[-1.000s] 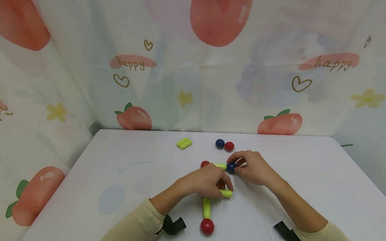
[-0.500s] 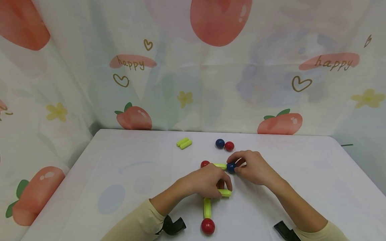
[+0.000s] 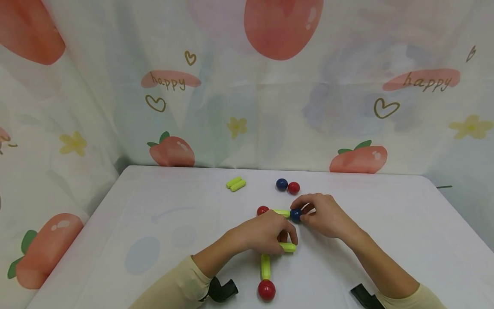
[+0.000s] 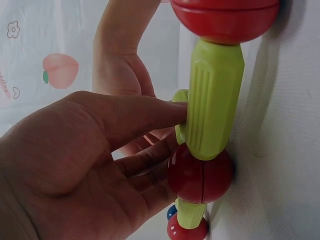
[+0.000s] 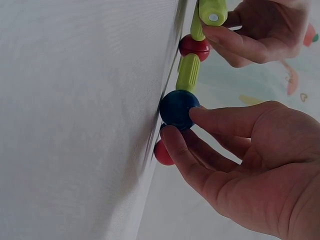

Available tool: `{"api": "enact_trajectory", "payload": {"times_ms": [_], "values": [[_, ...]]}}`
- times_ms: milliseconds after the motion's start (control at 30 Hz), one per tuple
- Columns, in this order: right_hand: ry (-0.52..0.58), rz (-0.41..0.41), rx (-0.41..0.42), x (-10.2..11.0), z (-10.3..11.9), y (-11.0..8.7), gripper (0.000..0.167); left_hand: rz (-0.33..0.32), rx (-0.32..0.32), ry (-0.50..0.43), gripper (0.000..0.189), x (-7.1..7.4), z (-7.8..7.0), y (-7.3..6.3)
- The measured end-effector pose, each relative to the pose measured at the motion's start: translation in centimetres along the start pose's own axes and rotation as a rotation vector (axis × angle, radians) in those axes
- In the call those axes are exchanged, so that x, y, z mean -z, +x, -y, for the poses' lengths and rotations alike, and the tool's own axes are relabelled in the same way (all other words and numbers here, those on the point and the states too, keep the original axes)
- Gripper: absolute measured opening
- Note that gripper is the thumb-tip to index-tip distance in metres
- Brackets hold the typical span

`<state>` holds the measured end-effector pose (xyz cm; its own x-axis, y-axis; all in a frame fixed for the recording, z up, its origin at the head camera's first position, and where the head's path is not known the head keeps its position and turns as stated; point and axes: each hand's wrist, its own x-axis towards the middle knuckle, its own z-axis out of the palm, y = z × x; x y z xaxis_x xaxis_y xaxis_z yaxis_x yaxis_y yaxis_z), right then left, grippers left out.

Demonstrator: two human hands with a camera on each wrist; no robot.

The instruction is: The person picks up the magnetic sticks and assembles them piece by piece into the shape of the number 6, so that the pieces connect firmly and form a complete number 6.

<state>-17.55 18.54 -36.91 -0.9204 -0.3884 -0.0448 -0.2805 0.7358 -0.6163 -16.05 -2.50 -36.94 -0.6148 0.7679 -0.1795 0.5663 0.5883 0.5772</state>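
My left hand [image 3: 266,234] grips a yellow-green rod [image 3: 287,247] that points right. A metal dot shows on the rod's end [image 5: 213,18] in the right wrist view. Beneath that hand runs a line of rods and red balls; its middle red ball [image 4: 200,175] shows only in the left wrist view. Nearest me are the front red ball [image 3: 266,290] and its rod [image 3: 265,267]. At the far end, a red ball [image 3: 262,210] joins a sideways rod [image 3: 281,213] ending in a blue ball [image 3: 295,215]. My right hand [image 3: 326,216] pinches the blue ball between thumb and fingers.
Two loose yellow-green rods [image 3: 236,184] lie side by side at the back of the white table [image 3: 173,193]. Right of them, a blue ball [image 3: 281,185] and a red ball [image 3: 293,188] sit together. A printed curtain [image 3: 270,107] hangs behind the table.
The rod in my left hand has shifted very slightly left, and the front rod and red ball slightly right. My right hand stays on the blue ball.
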Motion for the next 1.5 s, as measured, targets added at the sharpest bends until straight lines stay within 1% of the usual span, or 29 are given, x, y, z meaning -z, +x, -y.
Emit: {"api": "enact_trajectory", "payload": {"times_ms": [133,367,633,767,933,1033,1133,1267,1367,1500], "values": [[0.001,0.002,-0.002,0.0,0.1,0.0,0.028,0.003,-0.005,-0.002,0.026,0.0,0.0,0.0],[-0.002,0.002,0.002,0.0,0.0,0.0,0.028,0.000,-0.028,0.039,0.028,0.1,-0.1,-0.1],[-0.005,0.001,-0.005,-0.1,-0.2,0.0,0.027,0.032,-0.031,0.011,0.029,0.5,-0.1,-0.3],[-0.005,0.002,0.003,-0.1,-0.2,0.1,0.027,0.026,-0.053,0.012,0.030,0.9,0.0,-0.5],[-0.002,0.005,0.008,0.0,-0.2,0.0,0.027,-0.002,-0.059,-0.008,0.029,1.6,0.4,-0.8],[-0.006,0.004,0.003,-0.1,-0.1,0.0,0.027,-0.022,-0.038,-0.026,0.028,2.1,0.8,-0.9],[-0.009,0.004,-0.002,-0.1,-0.1,0.0,0.027,-0.050,-0.016,-0.019,0.025,2.5,1.3,-0.9],[-0.011,0.006,-0.012,-0.1,-0.1,0.1,0.027,-0.102,0.006,-0.032,0.023,2.9,2.2,-0.9],[-0.014,0.003,-0.024,-0.1,-0.1,0.1,0.027,-0.145,0.025,-0.076,0.021,3.3,3.0,-0.9],[-0.017,-0.001,-0.026,-0.2,-0.1,0.1,0.027,-0.211,0.067,-0.127,0.018,3.8,4.5,-0.9]]}}
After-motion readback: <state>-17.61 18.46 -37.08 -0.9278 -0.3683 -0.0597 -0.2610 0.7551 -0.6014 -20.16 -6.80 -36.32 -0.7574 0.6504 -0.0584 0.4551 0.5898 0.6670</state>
